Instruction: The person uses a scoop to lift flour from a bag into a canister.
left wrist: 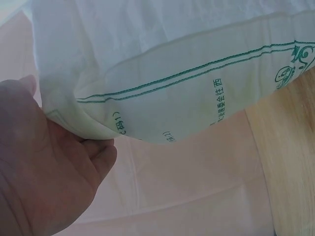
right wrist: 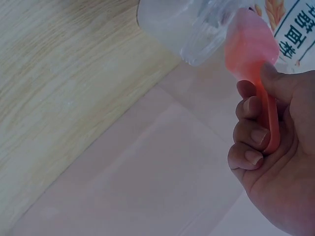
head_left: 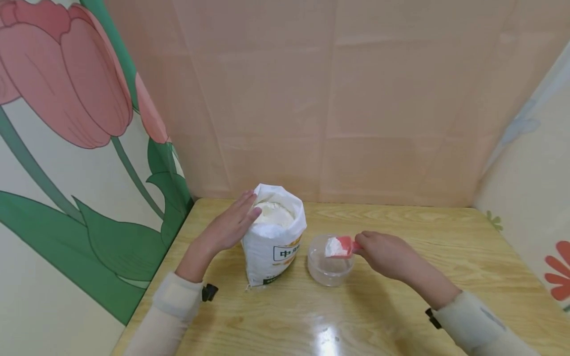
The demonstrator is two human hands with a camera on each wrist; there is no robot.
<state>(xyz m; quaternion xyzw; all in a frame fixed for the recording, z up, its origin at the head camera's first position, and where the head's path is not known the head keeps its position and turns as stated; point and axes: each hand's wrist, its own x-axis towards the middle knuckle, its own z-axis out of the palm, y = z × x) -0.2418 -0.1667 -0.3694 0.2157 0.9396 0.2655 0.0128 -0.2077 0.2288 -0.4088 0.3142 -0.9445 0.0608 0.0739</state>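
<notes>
A white flour bag (head_left: 267, 252) stands upright, its mouth wide, with pale flour (head_left: 273, 214) inside. My left hand (head_left: 233, 222) holds the bag's rim on the left side; in the left wrist view the hand (left wrist: 54, 162) has the bag's edge (left wrist: 162, 98) between its digits. With fingers curled round the handle, my right hand (head_left: 385, 252) grips a small pink scoop (head_left: 345, 245) loaded with white flour. The scoop overlaps a clear round bowl (head_left: 330, 277) in the head view. From the right wrist, the scoop's underside (right wrist: 251, 49) shows beside the bowl (right wrist: 167, 34).
The wooden table (head_left: 267, 326) carries the bag and bowl side by side near its middle. A plain peach-coloured cloth (head_left: 356, 99) rises behind the far edge. Tulip-patterned panels (head_left: 80, 163) stand on the left, and a flowered panel (head_left: 534, 198) on the right.
</notes>
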